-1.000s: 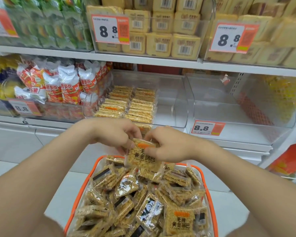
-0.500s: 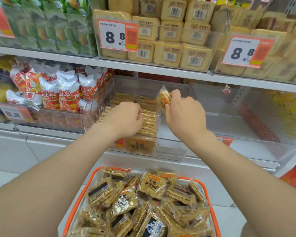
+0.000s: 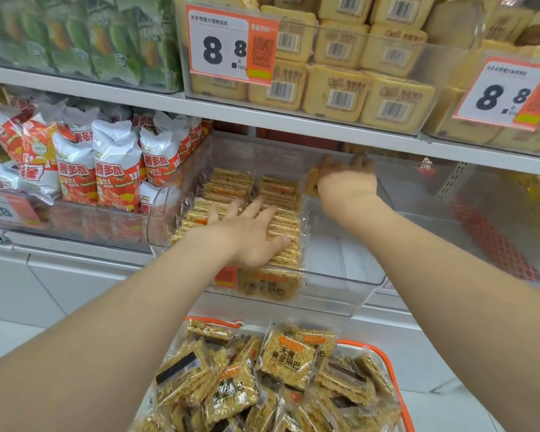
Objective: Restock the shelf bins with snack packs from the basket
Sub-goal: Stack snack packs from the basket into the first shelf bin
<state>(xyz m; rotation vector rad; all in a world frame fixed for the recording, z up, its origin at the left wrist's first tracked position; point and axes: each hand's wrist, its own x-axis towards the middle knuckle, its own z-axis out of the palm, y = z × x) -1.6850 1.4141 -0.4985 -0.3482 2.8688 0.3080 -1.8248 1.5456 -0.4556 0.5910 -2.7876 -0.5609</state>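
- Left hand [image 3: 247, 232] lies flat, grip open, fingers pressing the rowed snack packs [image 3: 228, 188] in the clear bin [image 3: 334, 291].
- Right hand [image 3: 346, 179] is deeper in the bin, beside one pack [image 3: 311, 182]; its grip is too blurred to tell.
- Basket [image 3: 214, 322] below holds more.

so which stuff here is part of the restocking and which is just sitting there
Job: basket, loose packs, bin, stacked packs, left hand, right hand.
Lying about: tomato bags, yellow packs, green bags, price tag.

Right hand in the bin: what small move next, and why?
Probably set the pack down beside the stacked rows and release: the right hand holds it deep in the bin, where floor is bare; the left hand steadies the rows.
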